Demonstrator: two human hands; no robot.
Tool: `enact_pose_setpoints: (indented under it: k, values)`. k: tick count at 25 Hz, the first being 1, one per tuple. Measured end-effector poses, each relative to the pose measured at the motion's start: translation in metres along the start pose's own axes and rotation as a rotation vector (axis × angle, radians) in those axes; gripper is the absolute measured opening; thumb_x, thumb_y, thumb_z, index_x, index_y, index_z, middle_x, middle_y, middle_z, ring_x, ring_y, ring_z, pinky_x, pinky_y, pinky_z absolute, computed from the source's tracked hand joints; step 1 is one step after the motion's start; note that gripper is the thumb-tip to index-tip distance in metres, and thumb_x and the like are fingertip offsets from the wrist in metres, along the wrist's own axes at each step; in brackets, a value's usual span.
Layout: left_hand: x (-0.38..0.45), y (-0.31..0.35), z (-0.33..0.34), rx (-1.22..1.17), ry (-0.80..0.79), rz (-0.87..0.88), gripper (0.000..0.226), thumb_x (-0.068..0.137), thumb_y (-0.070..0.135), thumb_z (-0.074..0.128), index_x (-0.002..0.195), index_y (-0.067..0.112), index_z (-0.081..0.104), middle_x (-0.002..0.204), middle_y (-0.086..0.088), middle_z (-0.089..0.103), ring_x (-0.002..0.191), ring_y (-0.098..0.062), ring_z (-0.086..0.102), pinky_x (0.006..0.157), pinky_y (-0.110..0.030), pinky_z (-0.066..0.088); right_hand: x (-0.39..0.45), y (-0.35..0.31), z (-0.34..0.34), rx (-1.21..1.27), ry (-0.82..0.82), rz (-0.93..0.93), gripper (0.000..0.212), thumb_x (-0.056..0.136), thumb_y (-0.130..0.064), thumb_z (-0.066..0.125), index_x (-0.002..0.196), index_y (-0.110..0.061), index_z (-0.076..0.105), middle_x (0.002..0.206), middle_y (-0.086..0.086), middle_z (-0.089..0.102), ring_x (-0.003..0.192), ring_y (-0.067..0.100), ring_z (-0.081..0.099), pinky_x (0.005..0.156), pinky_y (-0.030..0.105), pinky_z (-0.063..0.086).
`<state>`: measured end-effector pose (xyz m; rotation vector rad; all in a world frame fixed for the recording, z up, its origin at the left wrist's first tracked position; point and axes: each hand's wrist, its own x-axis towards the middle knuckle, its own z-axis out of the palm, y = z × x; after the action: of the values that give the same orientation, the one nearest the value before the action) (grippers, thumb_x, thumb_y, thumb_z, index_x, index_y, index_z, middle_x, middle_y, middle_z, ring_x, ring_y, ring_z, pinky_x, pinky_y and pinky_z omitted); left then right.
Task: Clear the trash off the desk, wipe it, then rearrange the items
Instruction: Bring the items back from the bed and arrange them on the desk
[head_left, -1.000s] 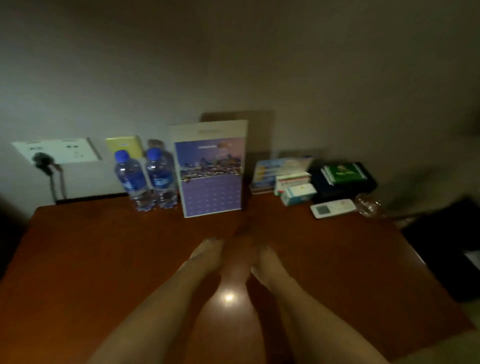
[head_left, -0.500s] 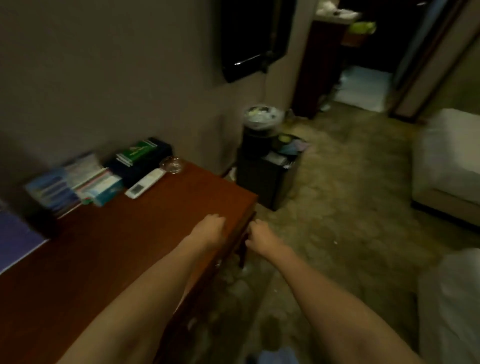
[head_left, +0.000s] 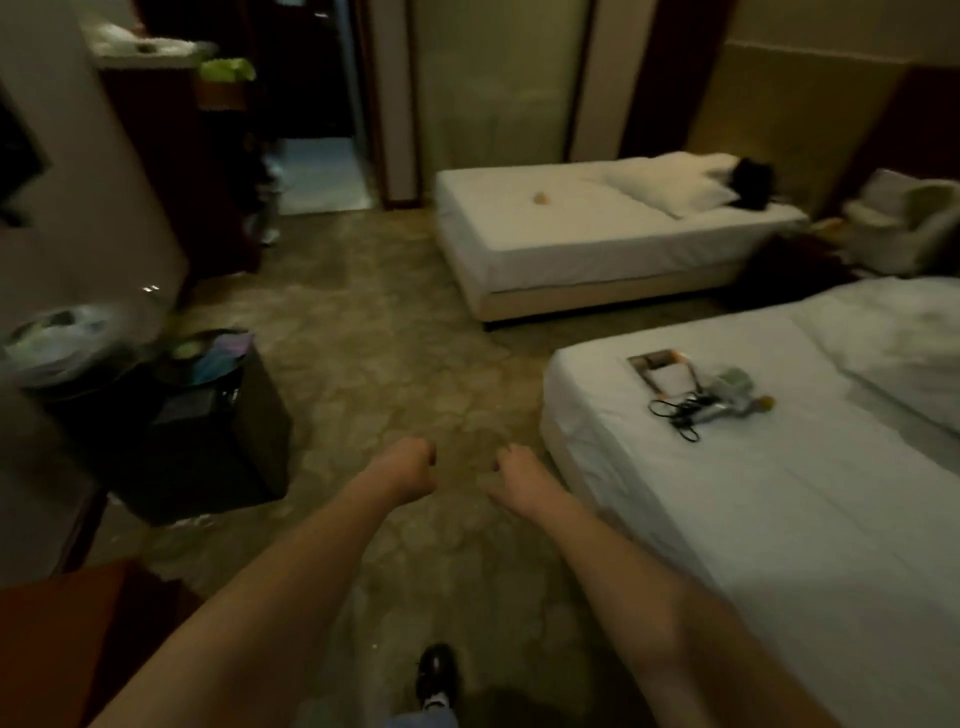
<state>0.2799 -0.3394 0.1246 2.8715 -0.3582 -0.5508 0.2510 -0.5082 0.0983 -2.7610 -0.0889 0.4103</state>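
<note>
The left hand (head_left: 410, 470) and the right hand (head_left: 519, 475) reach forward side by side over the carpet (head_left: 384, 332), each curled into a loose fist that holds nothing, the two close together but apart. Half a second ago the same two fists hung at the right end of the bench, the left one over its top; now the view has swung right into the room and only a red-brown corner of the bench (head_left: 62, 629) remains at the near left edge, well apart from both hands. The boxes, remote and booklets that lay along the wall on the bench have gone out of view.

Below the forearms a dark shoe (head_left: 436, 675) stands on the carpet. To the left, a black cabinet (head_left: 208, 441) stands beside the bench, with a bin lined with a plastic bag (head_left: 57, 343) next to it against the wall. To the right, a near bed (head_left: 779, 519) with a white sheet carries a booklet (head_left: 662, 371), a tangle of black cables (head_left: 680, 410) and a small grey device (head_left: 732, 389). A far bed (head_left: 571, 244) holds a pillow (head_left: 670, 189) and a dark bag (head_left: 753, 182). A doorway (head_left: 322, 156) opens far left of it.

No writing is legible in this dim, blurred view.
</note>
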Motion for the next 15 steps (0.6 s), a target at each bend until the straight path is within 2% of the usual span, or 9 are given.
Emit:
enact_pose_setpoints:
  k: [3,8,11,15]
  values:
    - [0.065,0.055,-0.01,0.049,-0.055,0.19,0.034,0.086,0.017,0.058,0.118,0.006,0.06,0.123,-0.014,0.059,0.114,-0.028,0.055,0.091,-0.032,0.045,0.018,0.058,-0.024,0.044,0.066,0.15,0.04,0.094,-0.024,0.053,0.127,-0.002,0.048,0.131,0.018,0.047,0.124,0.032,0.044,0.103,0.036,0.035]
    - [0.17,0.121,-0.042,-0.002,-0.099,0.363,0.029,0.088,0.017,0.054,0.114,0.006,0.06,0.118,-0.011,0.06,0.108,-0.026,0.056,0.077,-0.026,0.04,0.063,0.128,-0.074,0.12,0.177,0.378,0.039,0.094,-0.018,0.05,0.131,-0.004,0.046,0.135,0.015,0.043,0.125,0.027,0.041,0.102,0.031,0.032]
    - [0.233,0.144,-0.059,-0.015,-0.123,0.45,0.029,0.089,0.012,0.056,0.118,0.011,0.057,0.112,-0.004,0.056,0.109,-0.022,0.055,0.085,-0.024,0.043,0.089,0.164,-0.092,0.22,0.255,0.49,0.033,0.094,-0.019,0.051,0.123,-0.003,0.051,0.126,0.013,0.047,0.119,0.026,0.044,0.094,0.026,0.034]
    - [0.3,0.177,-0.051,0.071,-0.137,0.556,0.037,0.083,0.019,0.063,0.12,0.014,0.058,0.122,-0.006,0.058,0.107,-0.021,0.056,0.093,-0.03,0.048,0.103,0.208,-0.103,0.333,0.295,0.675,0.037,0.091,-0.024,0.057,0.123,-0.005,0.051,0.129,0.012,0.045,0.12,0.025,0.042,0.094,0.026,0.035]
